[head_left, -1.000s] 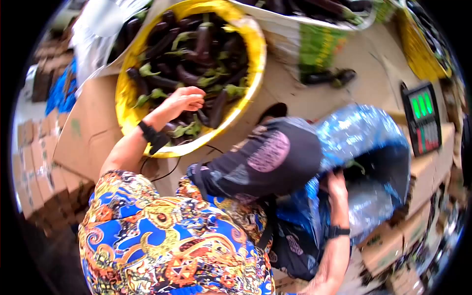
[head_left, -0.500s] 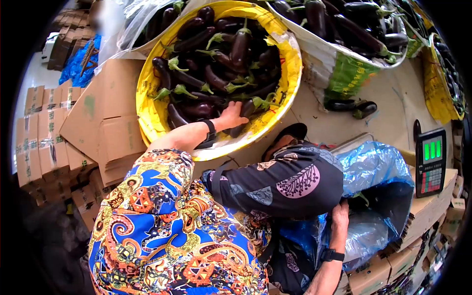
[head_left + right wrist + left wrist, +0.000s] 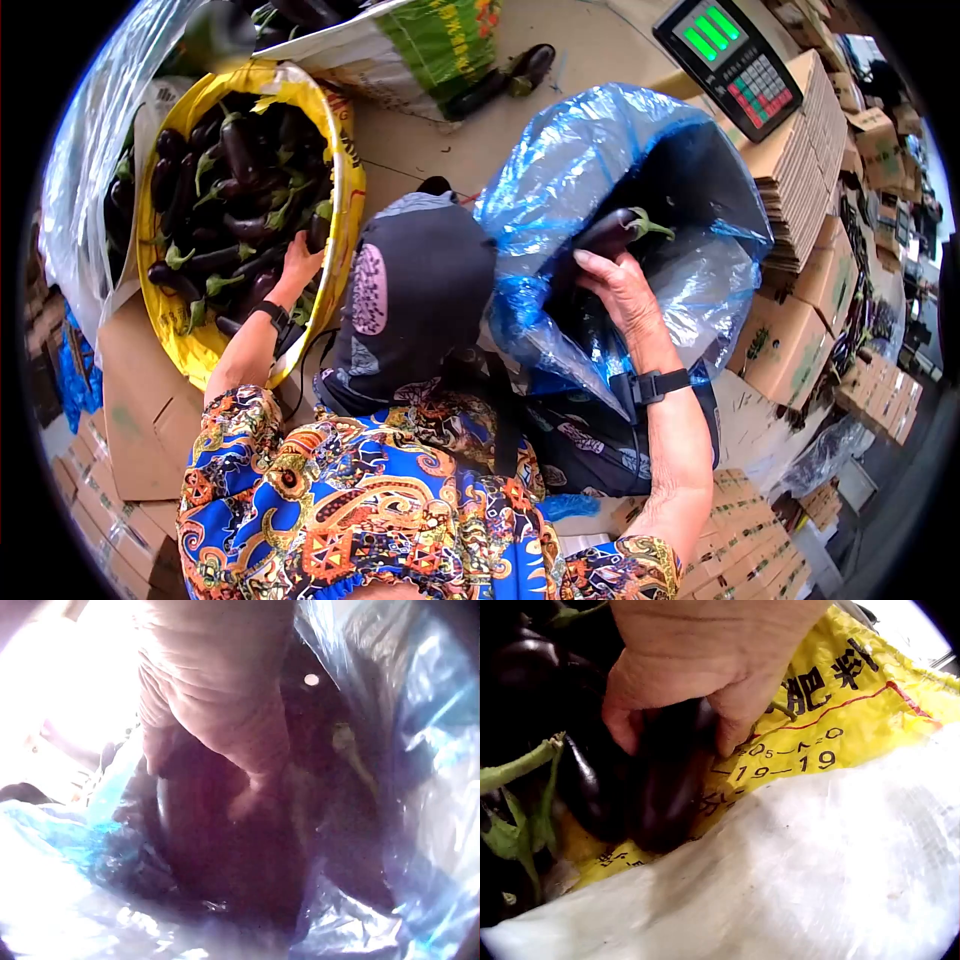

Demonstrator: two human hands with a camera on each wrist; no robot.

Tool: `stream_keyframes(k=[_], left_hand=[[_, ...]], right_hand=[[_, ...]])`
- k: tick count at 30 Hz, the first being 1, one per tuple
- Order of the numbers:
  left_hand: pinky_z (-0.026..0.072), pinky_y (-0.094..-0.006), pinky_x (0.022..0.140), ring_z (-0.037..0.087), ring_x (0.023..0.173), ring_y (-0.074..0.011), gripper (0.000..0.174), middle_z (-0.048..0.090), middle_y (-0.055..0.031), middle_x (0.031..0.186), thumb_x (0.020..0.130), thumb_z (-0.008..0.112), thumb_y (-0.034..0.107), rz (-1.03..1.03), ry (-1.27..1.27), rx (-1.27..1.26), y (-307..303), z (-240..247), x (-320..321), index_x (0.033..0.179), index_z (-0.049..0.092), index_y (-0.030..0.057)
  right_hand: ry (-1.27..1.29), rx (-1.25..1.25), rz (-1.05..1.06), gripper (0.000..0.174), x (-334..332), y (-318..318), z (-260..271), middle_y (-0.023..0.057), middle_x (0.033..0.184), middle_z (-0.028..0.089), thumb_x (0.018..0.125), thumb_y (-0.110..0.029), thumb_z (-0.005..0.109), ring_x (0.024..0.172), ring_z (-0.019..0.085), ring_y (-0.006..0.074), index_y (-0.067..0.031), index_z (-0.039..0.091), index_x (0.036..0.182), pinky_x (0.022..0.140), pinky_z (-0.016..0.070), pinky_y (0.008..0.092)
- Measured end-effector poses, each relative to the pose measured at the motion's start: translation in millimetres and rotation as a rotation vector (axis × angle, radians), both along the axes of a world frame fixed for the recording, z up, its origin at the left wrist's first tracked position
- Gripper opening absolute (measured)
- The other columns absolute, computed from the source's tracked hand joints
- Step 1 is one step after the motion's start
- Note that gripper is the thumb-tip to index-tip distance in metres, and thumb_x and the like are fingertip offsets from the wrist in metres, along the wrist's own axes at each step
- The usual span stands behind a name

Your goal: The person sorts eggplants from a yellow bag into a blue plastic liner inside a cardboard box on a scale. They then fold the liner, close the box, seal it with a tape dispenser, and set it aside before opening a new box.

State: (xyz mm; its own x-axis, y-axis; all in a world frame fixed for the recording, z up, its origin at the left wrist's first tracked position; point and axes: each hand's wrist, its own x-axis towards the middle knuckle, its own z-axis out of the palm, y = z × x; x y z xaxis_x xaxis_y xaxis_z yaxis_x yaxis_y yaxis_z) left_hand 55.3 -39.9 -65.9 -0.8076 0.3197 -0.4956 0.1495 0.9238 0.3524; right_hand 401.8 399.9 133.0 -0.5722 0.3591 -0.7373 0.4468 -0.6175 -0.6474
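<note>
My left hand [image 3: 298,268] reaches into a yellow-lined sack [image 3: 350,190] full of eggplants [image 3: 240,150]. Its thumb and fingers grip one dark eggplant [image 3: 667,802] near the sack's wall, as the left wrist view shows. At the mouth of a blue plastic bag [image 3: 545,150], my right hand [image 3: 628,295] holds another eggplant [image 3: 607,235], whose green stem points right. The right wrist view shows thumb and fingers around its dark purple body [image 3: 217,840]. The bag's depth lies in shadow.
A digital scale display [image 3: 728,65] stands behind the bag, beside stacked flat cardboard [image 3: 800,180]. Two loose eggplants [image 3: 505,82] lie on the floor near a white-and-green sack [image 3: 430,50]. Cardboard boxes [image 3: 790,350] line the right side, and my knee [image 3: 420,270] sits between sack and bag.
The head view has swung right. My right hand has come from the bag's edge to its mouth, now holding an eggplant. My left hand has gone from loose above the sack to gripping one.
</note>
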Motion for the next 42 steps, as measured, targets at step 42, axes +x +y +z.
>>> stream_keyframes(k=[42], left_hand=[[0.044,-0.0462,0.099,0.048,0.118,-0.0435,0.067,0.048,-0.0257,0.129,0.079,0.074,0.017,-0.075,0.617,0.349,78,79,-30,0.136,0.043,-0.0008]], right_hand=[[-0.183,0.384,0.428,0.058,42,1,-98,0.0159,0.132,0.058,0.089,-0.016,0.068,0.118,0.055,0.0241,0.0071,0.045,0.136,0.102,0.0417,0.0344]])
